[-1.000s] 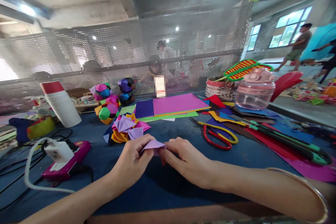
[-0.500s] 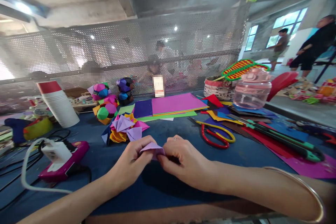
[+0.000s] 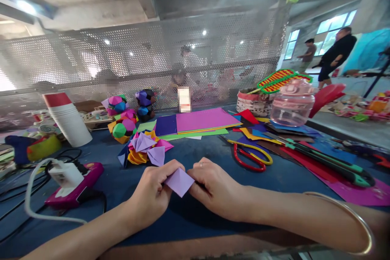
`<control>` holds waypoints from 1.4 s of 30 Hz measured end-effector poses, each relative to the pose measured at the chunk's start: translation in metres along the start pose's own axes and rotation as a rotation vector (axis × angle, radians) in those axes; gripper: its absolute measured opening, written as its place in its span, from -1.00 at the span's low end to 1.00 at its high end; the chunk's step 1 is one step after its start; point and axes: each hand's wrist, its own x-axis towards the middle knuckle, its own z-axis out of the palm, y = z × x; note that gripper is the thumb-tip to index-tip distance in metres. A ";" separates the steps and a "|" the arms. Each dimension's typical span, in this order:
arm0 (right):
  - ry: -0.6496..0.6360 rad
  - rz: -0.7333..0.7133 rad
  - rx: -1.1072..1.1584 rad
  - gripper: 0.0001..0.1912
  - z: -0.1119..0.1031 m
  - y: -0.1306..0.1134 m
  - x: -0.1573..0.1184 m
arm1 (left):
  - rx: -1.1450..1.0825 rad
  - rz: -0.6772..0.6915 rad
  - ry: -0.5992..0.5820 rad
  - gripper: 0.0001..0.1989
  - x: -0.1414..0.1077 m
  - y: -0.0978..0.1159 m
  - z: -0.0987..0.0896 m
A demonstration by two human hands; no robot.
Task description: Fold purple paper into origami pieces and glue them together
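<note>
A small folded piece of lilac paper (image 3: pixel 180 183) is held up between my two hands, just above the blue table. Its visible face looks like a diamond with a crease down from the top. My left hand (image 3: pixel 157 187) pinches the left corner, the thumb along the upper edge. On the other side, my right hand (image 3: pixel 210 180) grips the right corner between curled fingers and thumb. Some fingertips are hidden behind the paper. Close beyond my left hand sits a cluster of folded paper units (image 3: pixel 143 148) in lilac, orange, pink and blue.
Coloured paper sheets (image 3: pixel 204 121) lie stacked ahead. Scissors (image 3: pixel 252 156) and a green-black utility knife (image 3: pixel 329 162) rest at right, near a pink bottle (image 3: pixel 292 103) and a basket (image 3: pixel 254 101). Stacked paper cups (image 3: pixel 70 124) and a magenta power strip (image 3: pixel 76 191) with cables stand left.
The lilac paper has turned between my fingers, so a flat diamond face now shows toward me. My hands have barely shifted. Two people in the background at right have moved left.
</note>
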 end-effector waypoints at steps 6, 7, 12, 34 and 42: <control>0.040 0.223 0.134 -0.61 0.001 0.009 0.004 | -0.014 -0.117 0.026 -0.76 0.012 -0.009 -0.002; 0.044 0.260 0.160 -0.60 0.000 0.010 0.005 | -0.007 -0.132 0.035 -0.72 0.013 -0.012 -0.003; 0.073 0.322 0.229 -0.58 -0.003 0.013 0.006 | -0.089 -0.176 0.051 -0.69 0.011 -0.018 -0.003; 0.070 0.206 0.127 -0.57 -0.006 0.006 0.003 | -0.073 -0.141 0.050 -0.70 0.013 -0.009 -0.006; 0.022 0.097 0.119 -0.57 -0.003 0.007 0.002 | -0.156 -0.092 -0.040 -0.79 0.013 -0.006 -0.006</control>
